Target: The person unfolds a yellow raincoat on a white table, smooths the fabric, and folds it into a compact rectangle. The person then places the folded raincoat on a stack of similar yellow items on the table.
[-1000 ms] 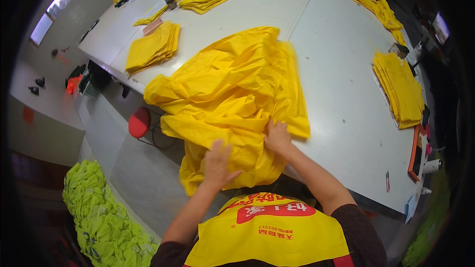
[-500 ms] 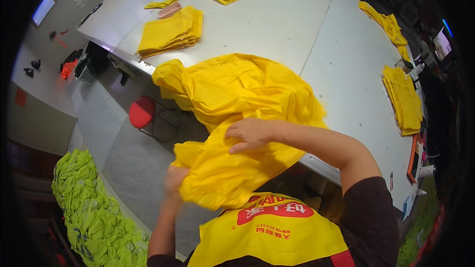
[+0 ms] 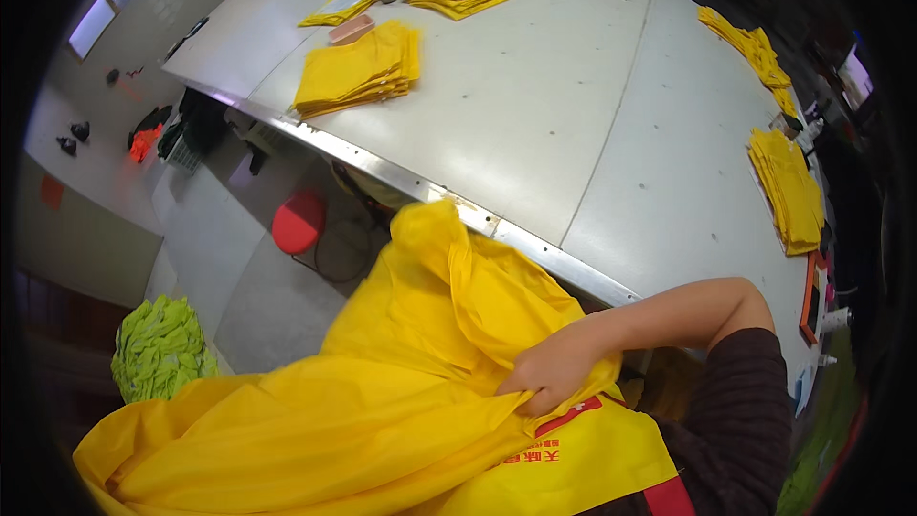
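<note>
A large yellow fabric piece [image 3: 382, 401] spreads in loose folds in front of me, from the table's near edge down to the lower left. My right hand [image 3: 554, 370] is closed on its right part, fingers bunched into the cloth close to my body. Behind that hand, a yellow apron [image 3: 611, 449] with red print covers my front. My left hand does not show; the cloth fills the lower left where that arm would be.
On the white table [image 3: 535, 134] lie folded yellow stacks [image 3: 353, 72], [image 3: 788, 191] and a pink tray [image 3: 351, 31]. A metal strip [image 3: 401, 177] edges the table. Beside it stands a red stool [image 3: 299, 222]. Crumpled lime-green fabric [image 3: 158, 349] is heaped at left.
The yellow fabric has come off the tabletop and swept toward me and to the left. My right hand has moved nearer my body, gripping cloth. My left hand has gone out of sight.
</note>
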Motion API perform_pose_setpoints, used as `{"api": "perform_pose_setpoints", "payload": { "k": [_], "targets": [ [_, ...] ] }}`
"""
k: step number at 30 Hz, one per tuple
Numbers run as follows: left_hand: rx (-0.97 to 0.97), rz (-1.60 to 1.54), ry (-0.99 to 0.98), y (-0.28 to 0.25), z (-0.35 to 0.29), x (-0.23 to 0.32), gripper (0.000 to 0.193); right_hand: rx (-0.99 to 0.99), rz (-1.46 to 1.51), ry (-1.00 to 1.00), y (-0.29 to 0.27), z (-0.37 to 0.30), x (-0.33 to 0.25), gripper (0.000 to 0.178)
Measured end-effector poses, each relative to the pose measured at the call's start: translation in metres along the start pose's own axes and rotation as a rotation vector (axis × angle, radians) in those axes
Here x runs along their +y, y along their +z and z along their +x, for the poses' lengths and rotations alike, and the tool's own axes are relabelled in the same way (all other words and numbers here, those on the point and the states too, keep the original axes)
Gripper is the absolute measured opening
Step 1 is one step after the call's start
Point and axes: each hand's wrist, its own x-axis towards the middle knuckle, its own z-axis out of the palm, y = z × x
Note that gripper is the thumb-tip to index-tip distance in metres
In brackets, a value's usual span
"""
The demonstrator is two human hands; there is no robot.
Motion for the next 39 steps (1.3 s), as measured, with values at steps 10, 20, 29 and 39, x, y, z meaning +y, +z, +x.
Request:
{"api": "perform_pose_setpoints", "payload": {
  "k": [10, 20, 29, 39],
  "targets": [
    [-0.309, -0.183, 0.115, 0.098, 0.220, 0.090, 0.033, 1.017, 0.849, -0.199, 0.048, -0.152, -0.021, 0.017],
    [-0.519, -0.609, 0.405, 0.276, 0.468, 0.263, 0.040, 2.136, 0.008, -0.054, -0.185, -0.378, 0.034, 0.047],
    [-0.873, 0.101, 0.246, 0.513, 0.113, 0.125, 0.080, 1.747, 0.268, 0.709, -0.084, -0.303, 0.372, 0.079],
    [-0.934, -0.177, 0.160, 0.538, 0.023, 0.187, 0.051, 2.311, 1.181, -0.029, -0.038, -0.079, 0.290, 0.059]
  ]
}}
